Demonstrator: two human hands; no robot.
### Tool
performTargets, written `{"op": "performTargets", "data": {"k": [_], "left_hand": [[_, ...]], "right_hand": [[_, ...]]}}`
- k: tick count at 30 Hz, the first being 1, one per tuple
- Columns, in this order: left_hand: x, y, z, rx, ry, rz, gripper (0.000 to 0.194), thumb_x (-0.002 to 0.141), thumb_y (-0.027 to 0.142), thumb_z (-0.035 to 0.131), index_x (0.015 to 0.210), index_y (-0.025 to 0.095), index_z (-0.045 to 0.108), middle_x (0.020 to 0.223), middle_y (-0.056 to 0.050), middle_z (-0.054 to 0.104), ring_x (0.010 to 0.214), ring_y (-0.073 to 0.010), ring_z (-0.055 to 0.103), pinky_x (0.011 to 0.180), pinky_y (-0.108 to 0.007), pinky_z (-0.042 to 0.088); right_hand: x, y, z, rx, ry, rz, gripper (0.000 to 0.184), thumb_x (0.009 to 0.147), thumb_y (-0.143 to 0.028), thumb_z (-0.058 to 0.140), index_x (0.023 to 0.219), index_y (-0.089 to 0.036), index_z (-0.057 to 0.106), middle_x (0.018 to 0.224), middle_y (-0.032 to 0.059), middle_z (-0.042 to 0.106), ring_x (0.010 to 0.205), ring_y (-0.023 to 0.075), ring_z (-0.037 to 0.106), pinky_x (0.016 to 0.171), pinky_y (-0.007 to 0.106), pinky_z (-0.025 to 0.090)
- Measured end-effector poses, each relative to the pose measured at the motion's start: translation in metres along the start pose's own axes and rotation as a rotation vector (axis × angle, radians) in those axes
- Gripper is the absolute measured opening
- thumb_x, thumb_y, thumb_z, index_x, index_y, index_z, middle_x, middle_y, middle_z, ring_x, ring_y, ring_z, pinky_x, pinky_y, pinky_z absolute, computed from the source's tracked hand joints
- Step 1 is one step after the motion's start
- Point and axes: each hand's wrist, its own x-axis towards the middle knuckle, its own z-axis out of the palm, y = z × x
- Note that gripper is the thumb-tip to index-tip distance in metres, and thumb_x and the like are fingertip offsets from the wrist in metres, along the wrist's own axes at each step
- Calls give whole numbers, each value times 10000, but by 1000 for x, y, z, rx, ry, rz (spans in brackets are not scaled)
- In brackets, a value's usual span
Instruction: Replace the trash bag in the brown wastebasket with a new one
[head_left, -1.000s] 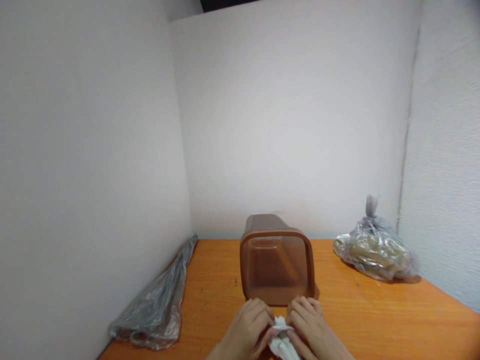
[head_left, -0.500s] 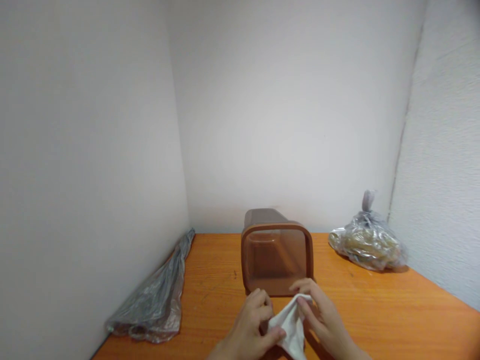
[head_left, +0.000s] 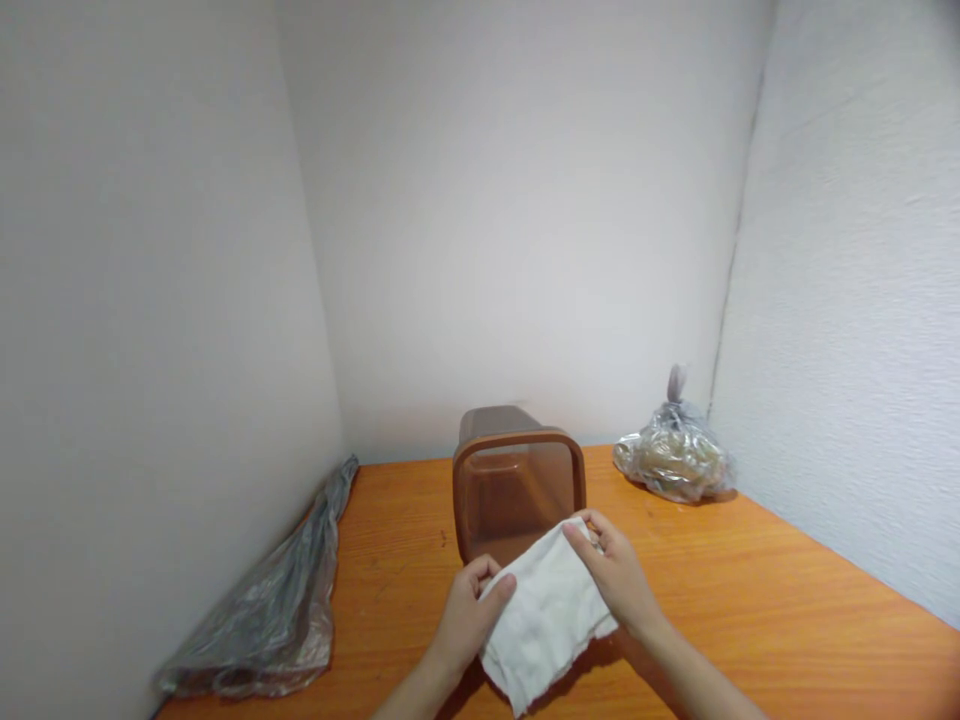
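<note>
A white cloth (head_left: 541, 620) is stretched out between both my hands, just above the orange table (head_left: 750, 600). My left hand (head_left: 469, 612) pinches its near left edge. My right hand (head_left: 611, 572) pinches its far right corner. Right behind the cloth a brown plastic bin (head_left: 516, 480) lies on its side, its open mouth facing me and nothing visible inside.
A tied clear plastic bag (head_left: 671, 458) with brownish contents sits at the back right, near the wall. A flat crumpled plastic bag (head_left: 270, 610) lies along the left wall. White walls close in on three sides.
The cloth, bunched small between my hands a second ago, has been opened out into a wide sheet. My hands have moved apart, and my view has shifted so everything sits further left.
</note>
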Motion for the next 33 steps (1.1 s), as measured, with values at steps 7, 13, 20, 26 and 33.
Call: {"op": "performTargets", "data": {"k": [7, 13, 20, 26, 33], "left_hand": [[1, -7, 2, -29, 49, -100, 514, 685, 634, 749, 678, 193, 486, 478, 85, 421, 437, -71, 331, 458, -206, 158], [1, 3, 2, -156, 78, -104, 462, 607, 510, 824, 682, 174, 516, 608, 37, 555, 561, -96, 474, 525, -200, 318], [-4, 16, 5, -234, 54, -79, 438, 700, 505, 791, 738, 175, 506, 654, 45, 535, 567, -80, 460, 528, -190, 336], [-7, 36, -22, 20, 301, 105, 357, 918, 573, 513, 886, 217, 496, 738, 21, 559, 616, -131, 548, 557, -230, 443], [23, 35, -55, 576, 446, 139, 499, 822, 402, 627, 1217, 174, 425, 1122, -121, 600, 935, -219, 632, 803, -336, 502]], "right_hand": [[-6, -15, 2, -235, -59, -24, 214, 846, -401, 658, 790, -208, 584, 721, 11, 634, 667, 193, 585, 625, 293, 421], [-42, -58, 32, -578, -470, -300, 263, 886, -395, 628, 1098, -240, 632, 943, 44, 682, 832, 224, 614, 750, 329, 436], [-16, -28, 28, -368, -397, -81, 370, 781, -410, 693, 1049, -156, 684, 1087, 133, 679, 1074, 310, 590, 953, 457, 457], [21, -11, 28, -249, -515, -34, 244, 816, -377, 588, 926, -161, 610, 820, 43, 705, 714, 180, 646, 600, 265, 491], [62, -21, 42, -696, -286, -176, 331, 870, -229, 542, 1181, -121, 578, 1225, 211, 607, 1175, 361, 530, 1010, 539, 376]]}}
